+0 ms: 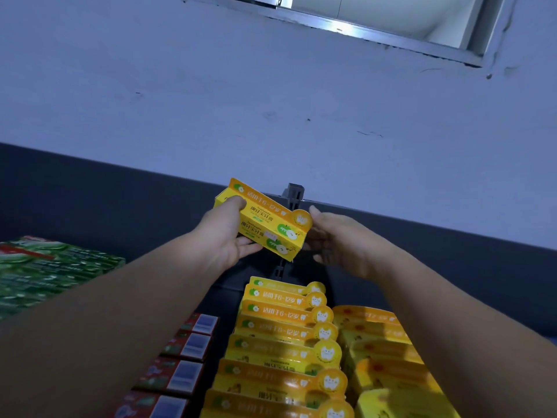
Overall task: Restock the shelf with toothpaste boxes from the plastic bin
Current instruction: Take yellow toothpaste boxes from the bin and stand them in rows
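Left hand (229, 233) has the yellow toothpaste box (271, 221) pinched, thumb on top and fingers curled under. It's held up in the air above the back of the yellow row (286, 324) on the shelf (90, 200). Right hand (337, 239) sits loose-fingered at the box's tabbed end, can't tell if it's really touching. Looks like two boxes stacked in that grip tbh, so one could slide out. That round tab could also snag the orange row (370, 324) going in.

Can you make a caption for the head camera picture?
Left hand grips a yellow toothpaste box above the shelf's yellow row, right hand at its tab end.
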`<action>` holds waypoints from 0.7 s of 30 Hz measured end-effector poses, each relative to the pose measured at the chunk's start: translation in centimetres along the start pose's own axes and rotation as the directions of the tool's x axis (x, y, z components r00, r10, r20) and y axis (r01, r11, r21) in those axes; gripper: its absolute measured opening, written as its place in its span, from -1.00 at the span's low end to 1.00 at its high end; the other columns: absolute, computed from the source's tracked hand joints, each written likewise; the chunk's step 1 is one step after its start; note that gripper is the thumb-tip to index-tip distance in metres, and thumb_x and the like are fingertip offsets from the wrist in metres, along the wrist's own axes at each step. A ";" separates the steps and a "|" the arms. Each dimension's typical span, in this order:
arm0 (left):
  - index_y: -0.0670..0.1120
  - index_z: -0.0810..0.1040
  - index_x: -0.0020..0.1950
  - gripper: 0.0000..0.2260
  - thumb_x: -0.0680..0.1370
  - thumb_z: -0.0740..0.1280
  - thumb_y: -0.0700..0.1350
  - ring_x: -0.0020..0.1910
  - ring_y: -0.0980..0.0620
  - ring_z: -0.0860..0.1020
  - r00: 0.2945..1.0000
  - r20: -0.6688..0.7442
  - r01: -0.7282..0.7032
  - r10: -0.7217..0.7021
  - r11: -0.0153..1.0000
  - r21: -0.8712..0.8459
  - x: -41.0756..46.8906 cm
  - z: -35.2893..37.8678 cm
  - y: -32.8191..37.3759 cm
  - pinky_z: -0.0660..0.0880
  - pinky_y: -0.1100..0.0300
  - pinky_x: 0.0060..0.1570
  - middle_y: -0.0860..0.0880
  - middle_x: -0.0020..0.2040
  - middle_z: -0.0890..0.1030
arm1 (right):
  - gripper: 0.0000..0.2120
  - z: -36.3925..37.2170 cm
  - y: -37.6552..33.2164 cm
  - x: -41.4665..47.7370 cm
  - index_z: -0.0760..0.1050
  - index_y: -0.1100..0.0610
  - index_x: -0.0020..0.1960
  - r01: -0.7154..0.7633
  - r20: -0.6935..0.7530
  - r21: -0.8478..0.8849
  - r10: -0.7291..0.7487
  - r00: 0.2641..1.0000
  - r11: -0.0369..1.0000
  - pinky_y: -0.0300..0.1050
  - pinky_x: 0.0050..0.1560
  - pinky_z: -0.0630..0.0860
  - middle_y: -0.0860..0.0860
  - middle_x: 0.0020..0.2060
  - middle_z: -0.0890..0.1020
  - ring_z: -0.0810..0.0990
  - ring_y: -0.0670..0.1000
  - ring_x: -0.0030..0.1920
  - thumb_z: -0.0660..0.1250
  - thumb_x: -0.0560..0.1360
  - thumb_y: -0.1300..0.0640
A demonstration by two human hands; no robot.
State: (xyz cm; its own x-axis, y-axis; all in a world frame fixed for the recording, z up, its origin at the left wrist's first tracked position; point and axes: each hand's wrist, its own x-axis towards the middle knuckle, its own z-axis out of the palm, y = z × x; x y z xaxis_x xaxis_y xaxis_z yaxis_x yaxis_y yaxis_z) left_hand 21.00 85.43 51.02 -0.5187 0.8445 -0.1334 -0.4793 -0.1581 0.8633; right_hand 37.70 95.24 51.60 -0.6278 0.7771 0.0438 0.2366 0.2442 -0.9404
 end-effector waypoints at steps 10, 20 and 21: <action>-0.11 0.29 0.46 -0.44 0.55 0.30 0.12 0.40 -0.22 0.34 0.990 0.068 0.104 -0.127 0.956 0.274 1.8 1.1 -2.0 0.30 -0.14 0.37 -0.24 0.41 0.37 | -0.84 -1.6 1.9 0.9 0.58 0.06 -0.06 0.094 -0.342 -0.389 -0.238 0.909 0.917 -0.01 -0.13 0.60 0.00 -0.19 0.69 0.61 0.00 -0.22 0.24 0.62 0.07; -0.13 0.33 0.38 -0.47 0.51 0.36 0.08 0.16 -0.16 0.45 0.995 -0.059 0.099 -0.082 0.895 0.434 3.2 -1.3 -2.6 0.35 -0.08 0.32 -0.15 0.11 0.48 | -0.82 -2.6 5.9 3.5 0.48 0.10 -0.16 -0.093 -0.307 -0.669 -0.161 0.938 0.738 -0.09 -0.21 0.46 0.04 -0.21 0.57 0.53 0.02 -0.20 0.22 0.62 0.15; -0.14 0.28 0.44 -0.42 0.51 0.36 0.07 0.25 -0.18 0.43 0.995 -0.061 0.099 -0.081 0.896 0.432 3.1 -1.4 -2.6 0.34 -0.09 0.34 -0.17 0.22 0.47 | -0.84 -2.6 6.3 3.7 0.49 0.14 -0.12 -0.106 -0.306 -0.667 -0.141 0.942 0.737 -0.07 -0.17 0.47 0.06 -0.18 0.58 0.54 0.05 -0.16 0.23 0.62 0.15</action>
State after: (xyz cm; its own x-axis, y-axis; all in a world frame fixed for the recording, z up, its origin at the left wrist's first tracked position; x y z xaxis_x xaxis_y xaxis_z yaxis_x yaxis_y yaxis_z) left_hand 19.66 87.75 47.70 -0.5205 0.8218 -0.2319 -0.1749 0.1632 0.9710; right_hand 38.80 101.14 46.70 -0.3977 0.8748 0.2768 0.7358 0.4843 -0.4734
